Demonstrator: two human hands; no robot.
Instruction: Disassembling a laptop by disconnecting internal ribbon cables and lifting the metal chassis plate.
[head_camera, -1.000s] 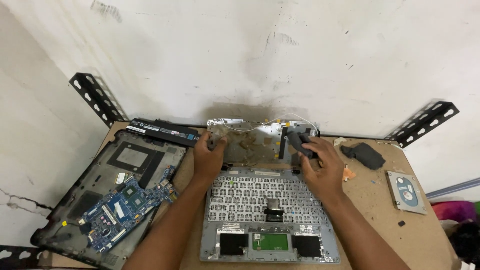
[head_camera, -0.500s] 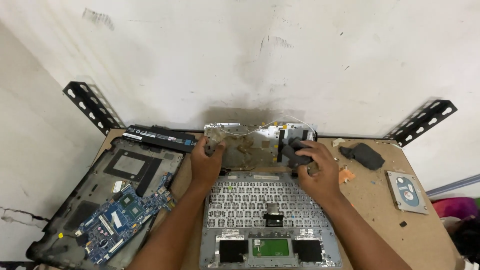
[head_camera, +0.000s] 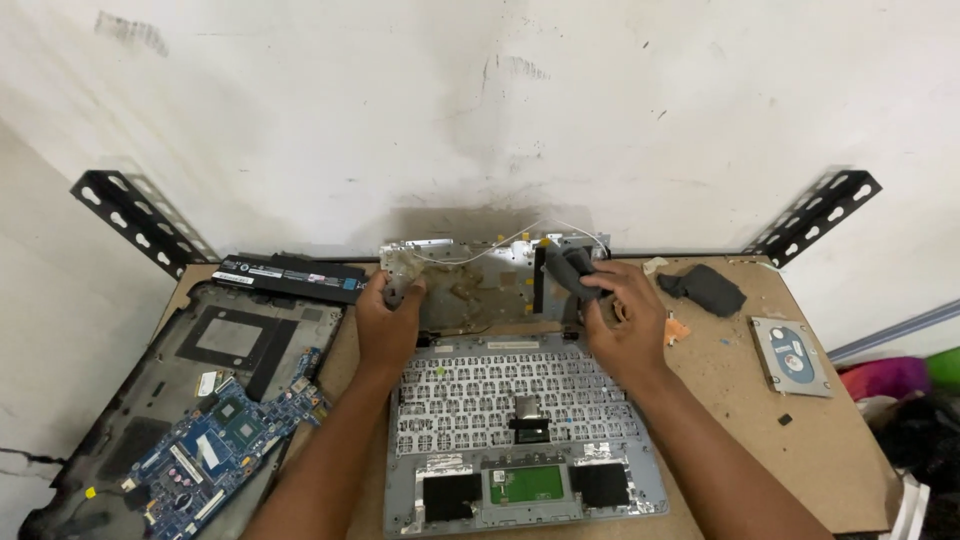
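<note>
Scuffed white walls with black perforated brackets back a chipboard worktop (head_camera: 800, 440). The work looks well advanced: the bottom case (head_camera: 190, 400) with its blue circuit board (head_camera: 225, 445) lies to the left, a black battery (head_camera: 292, 277) behind it, a hard drive (head_camera: 792, 355) to the right. Left to free, by my judgement, is the silver lid panel (head_camera: 480, 285) at the far edge of the upturned keyboard deck (head_camera: 520, 430). The left hand (head_camera: 390, 325) pinches the panel's left corner; the right hand (head_camera: 625, 320) closes on a dark grey hinge piece (head_camera: 572, 268). Compared with a second ago, the panel stands more upright.
</note>
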